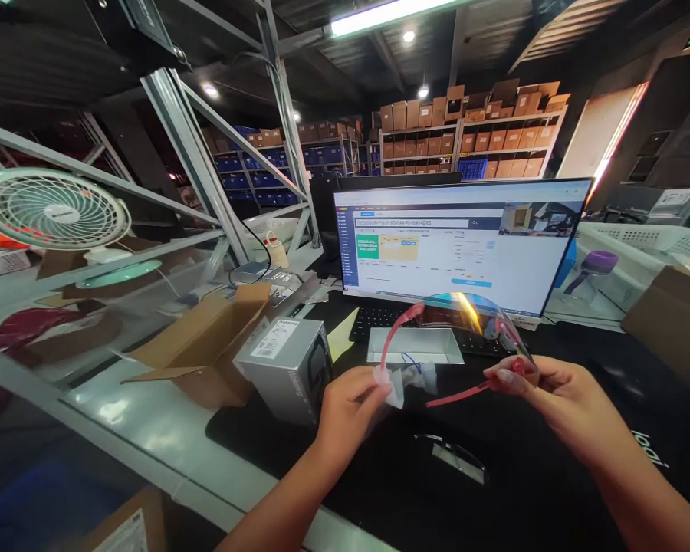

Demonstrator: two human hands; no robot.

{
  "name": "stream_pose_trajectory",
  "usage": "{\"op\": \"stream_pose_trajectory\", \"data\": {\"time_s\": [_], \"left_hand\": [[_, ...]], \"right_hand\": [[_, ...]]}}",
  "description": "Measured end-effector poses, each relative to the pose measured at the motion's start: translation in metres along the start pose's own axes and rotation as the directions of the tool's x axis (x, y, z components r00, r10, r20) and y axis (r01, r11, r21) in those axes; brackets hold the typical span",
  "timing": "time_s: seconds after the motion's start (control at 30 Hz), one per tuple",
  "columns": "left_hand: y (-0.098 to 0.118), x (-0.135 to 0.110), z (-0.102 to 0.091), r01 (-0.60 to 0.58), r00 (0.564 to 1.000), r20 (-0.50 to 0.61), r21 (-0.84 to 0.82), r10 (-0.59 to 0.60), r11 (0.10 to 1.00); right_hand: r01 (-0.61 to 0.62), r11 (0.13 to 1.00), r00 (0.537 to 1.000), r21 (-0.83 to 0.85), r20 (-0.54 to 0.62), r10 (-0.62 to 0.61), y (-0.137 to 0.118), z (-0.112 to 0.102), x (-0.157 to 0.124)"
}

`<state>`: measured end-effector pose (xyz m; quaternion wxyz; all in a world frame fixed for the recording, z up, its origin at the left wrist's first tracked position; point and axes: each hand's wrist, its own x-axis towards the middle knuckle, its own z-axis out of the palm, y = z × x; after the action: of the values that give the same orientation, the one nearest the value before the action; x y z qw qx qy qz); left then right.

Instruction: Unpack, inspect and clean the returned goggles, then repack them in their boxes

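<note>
Red-framed sports sunglasses (pixel 461 313) with a mirrored lens are held up before the monitor. My left hand (pixel 353 402) pinches one temple tip, where a piece of white wrapping (pixel 396 387) is gathered. On the other side, my right hand (pixel 557 395) grips the frame near the hinge, with the second red temple pointing left. Below them, a small clear eyeglass insert (pixel 458 460) lies on the black mat. A shallow open white box (pixel 445 346) sits behind, partly covered by the wrapping and a blue cord.
A grey product box (pixel 293 368) stands left of my left hand, beside an open cardboard box (pixel 207 345). The monitor (pixel 425 261) and keyboard (pixel 373 322) are behind. A fan (pixel 57 211) and metal frame are at left; a purple-lidded bottle (pixel 595 272) is at right.
</note>
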<state>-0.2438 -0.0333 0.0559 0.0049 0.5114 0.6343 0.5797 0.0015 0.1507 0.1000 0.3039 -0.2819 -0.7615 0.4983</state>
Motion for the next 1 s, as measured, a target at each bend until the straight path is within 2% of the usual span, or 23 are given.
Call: {"op": "stream_pose_trajectory", "data": {"time_s": [0.13, 0.23, 0.37, 0.5, 0.63, 0.8, 0.9, 1.0], "left_hand": [[0.005, 0.001, 0.0, 0.089, 0.996, 0.0, -0.068, -0.089, 0.994], [0.011, 0.003, -0.002, 0.135, 0.991, 0.0, -0.124, -0.137, 0.983], [0.018, 0.003, -0.007, 0.117, 0.99, -0.064, -0.152, -0.128, 0.981], [0.023, -0.003, -0.011, -0.004, 0.993, -0.121, -0.103, -0.008, 0.995], [0.029, -0.01, -0.01, -0.143, 0.983, -0.117, 0.009, 0.143, 0.99], [0.034, -0.013, -0.006, -0.295, 0.947, -0.104, 0.093, 0.304, 0.951], [0.036, -0.019, -0.005, -0.314, 0.945, -0.078, 0.057, 0.318, 0.948], [0.036, -0.029, -0.005, -0.357, 0.931, -0.108, -0.059, 0.35, 0.932]], "right_hand": [[0.09, 0.979, 0.996, -0.184, 0.017, -0.088, -0.009, 0.0, -0.006], [0.172, 0.939, 0.983, -0.299, 0.122, -0.141, -0.018, 0.001, -0.013], [0.257, 0.879, 0.953, -0.402, 0.254, -0.163, -0.023, 0.001, -0.023], [0.31, 0.83, 0.935, -0.463, 0.305, -0.18, -0.027, 0.002, -0.031], [0.32, 0.793, 0.943, -0.519, 0.255, -0.214, -0.033, 0.005, -0.035], [0.344, 0.759, 0.939, -0.553, 0.201, -0.279, -0.037, 0.007, -0.038], [0.343, 0.793, 0.939, -0.503, 0.17, -0.298, -0.039, 0.009, -0.038], [0.31, 0.867, 0.948, -0.391, 0.197, -0.251, -0.043, 0.013, -0.036]]}}
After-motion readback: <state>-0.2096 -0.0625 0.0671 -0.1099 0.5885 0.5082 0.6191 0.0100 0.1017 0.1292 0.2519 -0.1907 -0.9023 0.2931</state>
